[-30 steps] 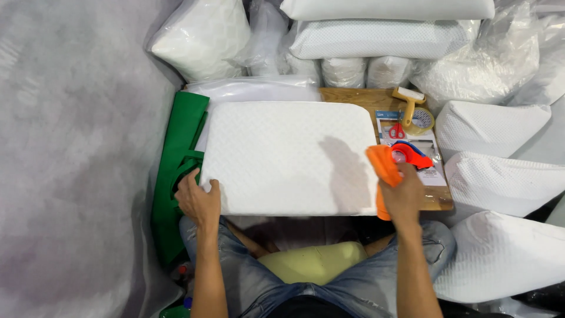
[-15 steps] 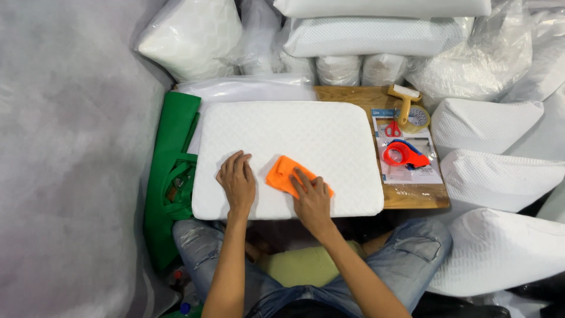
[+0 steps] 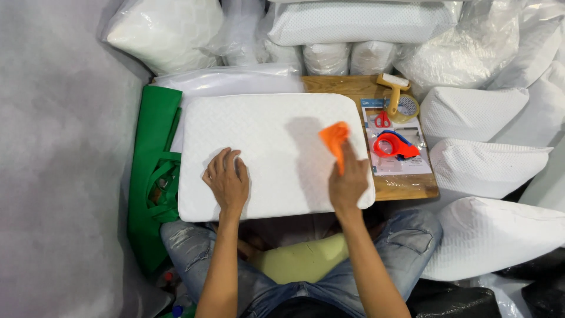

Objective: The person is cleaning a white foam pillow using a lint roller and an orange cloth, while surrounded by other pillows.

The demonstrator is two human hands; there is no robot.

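On the white pillow point(image 3: 276, 153), my left hand point(image 3: 227, 179) rests flat, fingers spread; my right hand point(image 3: 348, 182) grips an orange cloth point(image 3: 335, 139) near the pillow's right edge.

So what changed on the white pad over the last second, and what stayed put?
The right hand swept the orange cloth from the pad's right edge to its near middle, then back up toward the right. The left hand left the pad's left edge and now lies flat on the white pad. The red tape dispenser, scissors and green bag stayed where they were.
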